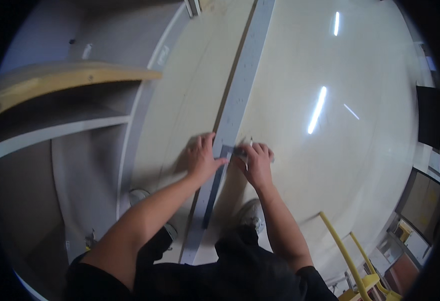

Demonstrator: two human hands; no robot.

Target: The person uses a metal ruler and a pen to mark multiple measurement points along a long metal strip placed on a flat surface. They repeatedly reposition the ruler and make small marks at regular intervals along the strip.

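Observation:
A long, narrow grey board runs lengthwise in front of me and passes between my legs. On its upper face lies a dark L-shaped square, its long arm along the board and its short arm crossing toward the right edge. My left hand is closed over the board's left edge, fingers down its side and thumb on the square. Just beyond the right edge, my right hand is closed around a slim, light-coloured pen, its fingertips close to the square's short arm. Blur hides the pen's exact shape.
An open grey cabinet with a yellow-edged wooden panel stands to the left. My shoes are either side of the board on the pale, glossy floor. At lower right is a yellow-framed chair.

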